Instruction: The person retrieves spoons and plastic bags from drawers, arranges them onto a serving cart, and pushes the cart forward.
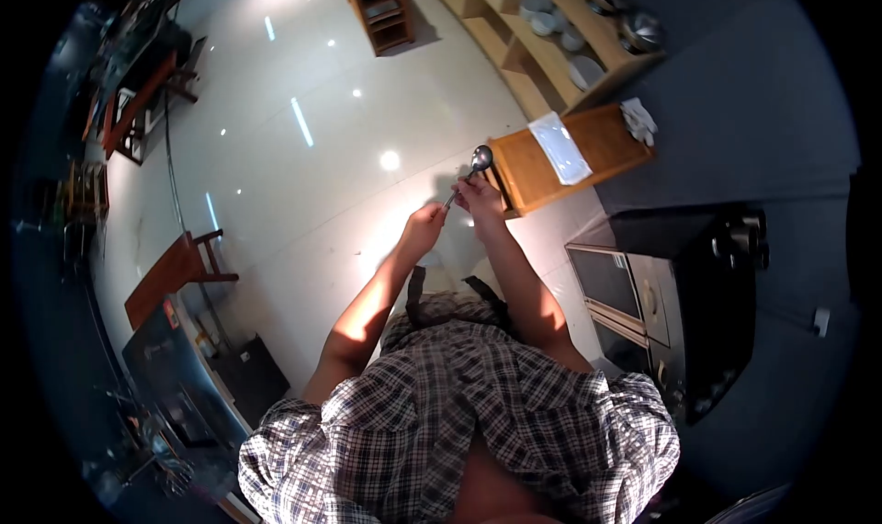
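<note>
A metal ladle [481,157] is held out in front of my body, its round bowl pointing up and to the right. My left hand [426,225] is closed around the lower end of the handle. Higher on the handle, just below the bowl, the fingers of my right hand [478,198] are wrapped round it. The bowl is beside the near left corner of a low wooden table [524,177] in this view. Parts of the handle are hidden by my fingers.
On the wooden table lie a white plastic-looking packet [560,147] and white gloves [638,120]. Behind it, a wooden shelf [514,42] holds bowls and metal pots [640,33]. A black-topped cabinet [657,308] stands at right, a wooden bench [170,276] at left.
</note>
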### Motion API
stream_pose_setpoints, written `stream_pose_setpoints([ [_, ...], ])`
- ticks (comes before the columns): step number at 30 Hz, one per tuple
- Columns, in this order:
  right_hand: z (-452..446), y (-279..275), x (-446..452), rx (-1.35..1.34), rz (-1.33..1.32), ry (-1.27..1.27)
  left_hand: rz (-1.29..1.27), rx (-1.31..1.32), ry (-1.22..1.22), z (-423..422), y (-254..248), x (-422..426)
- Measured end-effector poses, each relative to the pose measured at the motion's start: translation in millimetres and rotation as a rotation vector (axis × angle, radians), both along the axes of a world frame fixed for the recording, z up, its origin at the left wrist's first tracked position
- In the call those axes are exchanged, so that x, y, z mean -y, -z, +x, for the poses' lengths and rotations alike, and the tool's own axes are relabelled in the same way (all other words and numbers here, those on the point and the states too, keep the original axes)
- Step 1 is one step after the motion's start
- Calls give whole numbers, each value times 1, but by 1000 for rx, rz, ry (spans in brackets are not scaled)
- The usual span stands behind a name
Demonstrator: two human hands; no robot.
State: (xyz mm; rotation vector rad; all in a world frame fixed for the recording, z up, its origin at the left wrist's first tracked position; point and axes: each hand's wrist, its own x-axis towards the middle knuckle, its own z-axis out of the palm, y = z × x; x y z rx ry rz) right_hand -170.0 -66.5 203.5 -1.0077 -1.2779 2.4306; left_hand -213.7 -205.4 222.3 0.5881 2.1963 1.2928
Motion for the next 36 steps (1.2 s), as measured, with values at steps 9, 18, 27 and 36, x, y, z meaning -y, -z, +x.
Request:
stream_pose_setpoints([
  [9, -162, -42, 1, 204, 1170, -539, -453, -61, -150, -166, -11, 21],
  [18, -394, -29, -48, -377, 1504, -962, -393, -177, 205, -403, -37, -18],
  [27, -598, -48, -56, -598, 1574, -935, -507, -264, 207, -590, -55, 0],
  [36, -831, -36, -37, -527, 1695, -806, -364, -299, 127, -827, -33, 14],
])
